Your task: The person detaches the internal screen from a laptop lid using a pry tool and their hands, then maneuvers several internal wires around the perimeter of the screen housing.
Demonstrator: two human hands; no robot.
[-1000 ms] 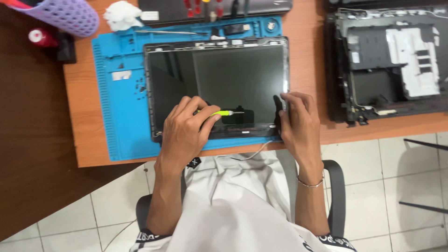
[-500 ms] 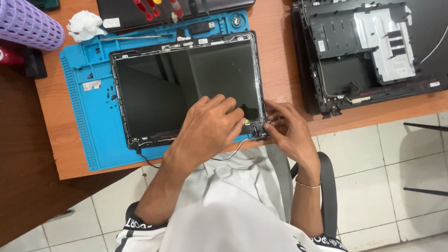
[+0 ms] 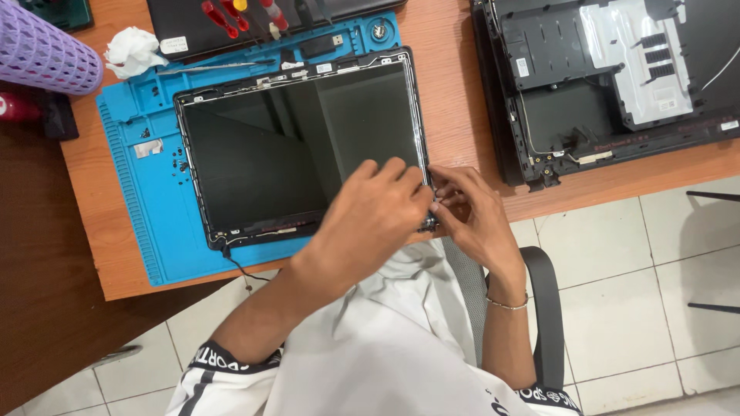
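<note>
Here, the screen (image 3: 301, 150) lies face up on the blue mat (image 3: 135, 192), its near right corner at the desk (image 3: 455, 62) edge. Your left hand (image 3: 370, 223) curls over that corner and your right hand (image 3: 470, 216) pinches in beside it; whether either grips a tool, I cannot tell. Keep the panel flat and work gently at the frame. The corner overhangs the edge, so mind slips. The opened chassis (image 3: 609, 77) sits close on the right; freer room lies left.
</note>
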